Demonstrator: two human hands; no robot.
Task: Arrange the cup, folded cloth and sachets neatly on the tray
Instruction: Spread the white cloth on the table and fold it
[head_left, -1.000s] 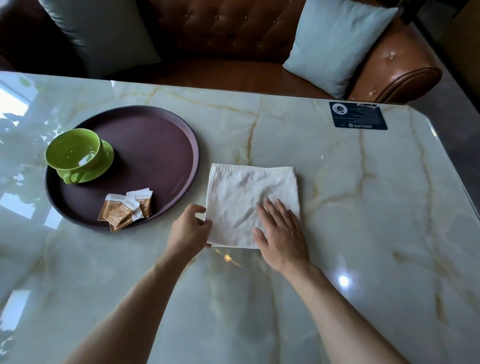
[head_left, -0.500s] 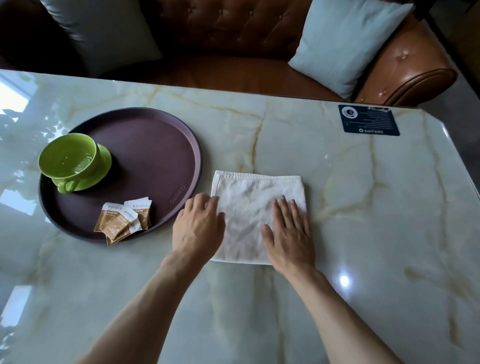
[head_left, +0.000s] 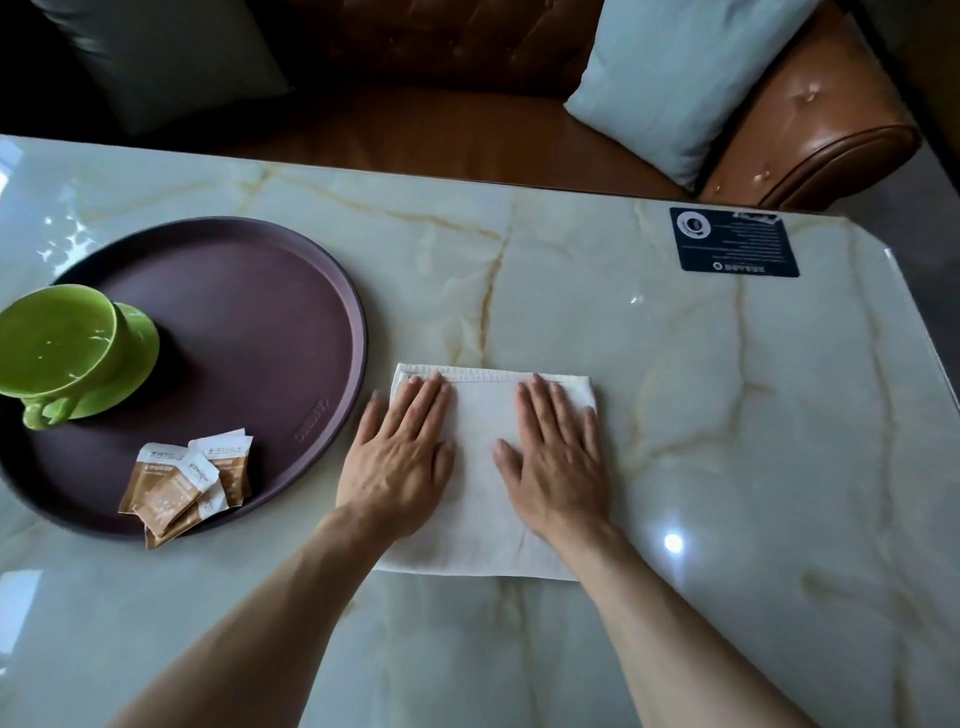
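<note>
A folded white cloth (head_left: 480, 499) lies flat on the marble table, just right of the round dark tray (head_left: 249, 312). My left hand (head_left: 400, 457) and my right hand (head_left: 558, 457) both press palm-down on the cloth with fingers spread, holding nothing. A green cup (head_left: 52, 343) stands on its green saucer (head_left: 136, 348) at the tray's left side. Several brown-and-white sachets (head_left: 189, 480) lie overlapping at the tray's near edge.
A dark printed card (head_left: 732, 241) lies at the table's far right. Beyond the far edge is a brown leather sofa (head_left: 810, 130) with a pale cushion (head_left: 691, 78) and a grey cushion (head_left: 171, 57). The table's right corner is cut at an angle.
My left hand let go of the cloth's left edge and moved onto it. Both hands slid forward over the cloth toward its far edge, flattening it.
</note>
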